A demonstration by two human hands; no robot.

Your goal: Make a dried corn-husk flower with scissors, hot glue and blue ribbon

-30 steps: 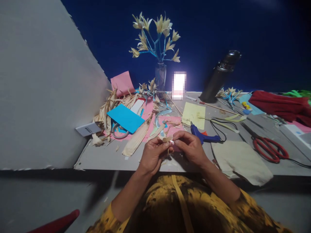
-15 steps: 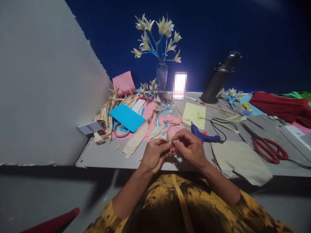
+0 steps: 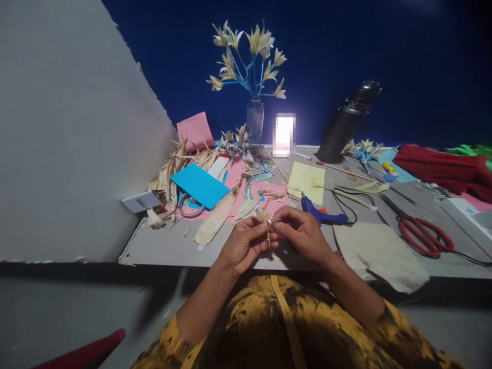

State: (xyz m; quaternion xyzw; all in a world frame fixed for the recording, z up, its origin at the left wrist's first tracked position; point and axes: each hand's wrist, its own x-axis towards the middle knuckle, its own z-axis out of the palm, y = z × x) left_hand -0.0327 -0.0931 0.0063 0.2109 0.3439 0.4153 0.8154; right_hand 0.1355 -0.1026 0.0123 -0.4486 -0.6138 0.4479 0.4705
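Near the table's front edge, a small pale husk flower (image 3: pixel 263 215) with a thin stem pointing down is pinched between thumb and fingers of my left hand (image 3: pixel 246 243). My right hand (image 3: pixel 302 233) meets it from the right, its thumb and forefinger closed at the flower's base; whether they hold a separate small piece is too small to make out. Just beyond the right hand lies a blue glue gun (image 3: pixel 323 212). Pink paper (image 3: pixel 277 195) with husk scraps is under and beyond the left hand. A finished bunch of similar flowers (image 3: pixel 253 56) stands in a glass vase (image 3: pixel 255 123).
Left lie dried husks (image 3: pixel 169 171), a blue card (image 3: pixel 200 185) and a tape ring (image 3: pixel 188 207). Right are red-handled scissors (image 3: pixel 425 236), a cream cloth (image 3: pixel 378 251) and yellow paper (image 3: pixel 307 179). A dark flask (image 3: pixel 342 125) and a bright blurred screen (image 3: pixel 284 134) stand at the back.
The flower has turned so that its petals show more clearly above my left fingers. My left hand has opened slightly beneath it, while both hands stay in nearly the same place.
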